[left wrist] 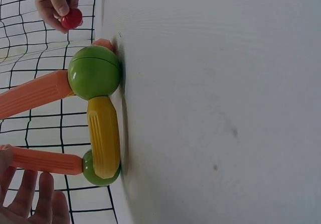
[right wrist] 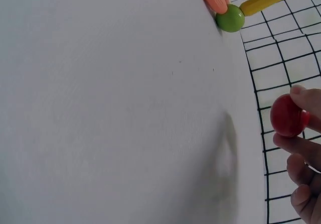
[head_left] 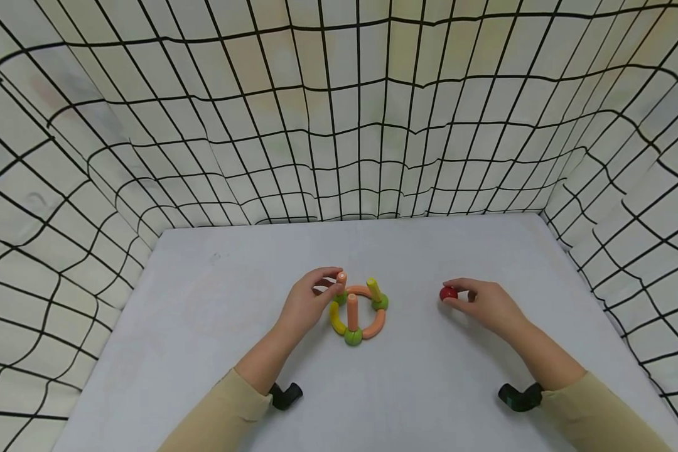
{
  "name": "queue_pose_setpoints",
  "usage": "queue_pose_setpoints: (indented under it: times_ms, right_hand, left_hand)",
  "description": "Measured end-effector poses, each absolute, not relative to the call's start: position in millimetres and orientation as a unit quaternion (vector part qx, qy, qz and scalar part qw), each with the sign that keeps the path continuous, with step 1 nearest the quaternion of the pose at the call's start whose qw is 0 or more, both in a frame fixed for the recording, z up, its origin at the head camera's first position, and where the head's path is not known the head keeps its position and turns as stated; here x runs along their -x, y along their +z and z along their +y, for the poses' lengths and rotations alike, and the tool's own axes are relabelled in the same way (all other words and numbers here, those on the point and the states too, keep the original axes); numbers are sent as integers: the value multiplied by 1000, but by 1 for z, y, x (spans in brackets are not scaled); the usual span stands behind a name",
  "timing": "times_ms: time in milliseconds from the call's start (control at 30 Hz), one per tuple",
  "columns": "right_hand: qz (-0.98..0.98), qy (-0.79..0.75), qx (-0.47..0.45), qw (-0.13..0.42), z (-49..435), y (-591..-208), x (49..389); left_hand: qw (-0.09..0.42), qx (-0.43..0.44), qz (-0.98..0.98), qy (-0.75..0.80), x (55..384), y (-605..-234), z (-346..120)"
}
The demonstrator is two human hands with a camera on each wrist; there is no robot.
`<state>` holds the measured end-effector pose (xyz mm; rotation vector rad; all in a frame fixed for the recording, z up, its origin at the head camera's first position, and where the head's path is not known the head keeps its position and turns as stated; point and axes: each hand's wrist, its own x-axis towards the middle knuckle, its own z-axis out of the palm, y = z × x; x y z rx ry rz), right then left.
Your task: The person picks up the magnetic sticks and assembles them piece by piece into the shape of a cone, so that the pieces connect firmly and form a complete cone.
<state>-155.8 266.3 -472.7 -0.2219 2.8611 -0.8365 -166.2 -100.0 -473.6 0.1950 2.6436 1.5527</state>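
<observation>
A ring of curved orange and yellow rods point(head_left: 336, 319), joined by three green balls point(head_left: 353, 337), lies on the white table. From these balls rise an orange rod point(head_left: 353, 312), a yellow rod point(head_left: 374, 289) that leans, and a second orange rod point(left wrist: 47, 160). My left hand point(head_left: 309, 300) pinches that second orange rod at its upper end, at the ring's back left. To the right of the ring, my right hand point(head_left: 488, 304) holds a red ball point(right wrist: 287, 115) between thumb and fingers, off the table surface.
The white tabletop point(head_left: 215, 326) spreads around the ring. Black netting point(head_left: 358, 125) hangs in front of pale walls at the back and both sides. A black wrist mount point(head_left: 287, 397) sits at the left wrist, another black mount point(head_left: 520, 398) at the right.
</observation>
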Motion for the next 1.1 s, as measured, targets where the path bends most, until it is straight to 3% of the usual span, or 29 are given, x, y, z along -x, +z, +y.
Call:
queue_pose_setpoints:
  times_ms: [567,1100]
  right_hand:
    - [932,-346,107,8,209,-460,164]
    - [901,-406,154,-16,145,-430,168]
  left_hand:
    - [31,-66,864,497,165,-474,-99]
    - [28,-70,866,494,165,-475,-98]
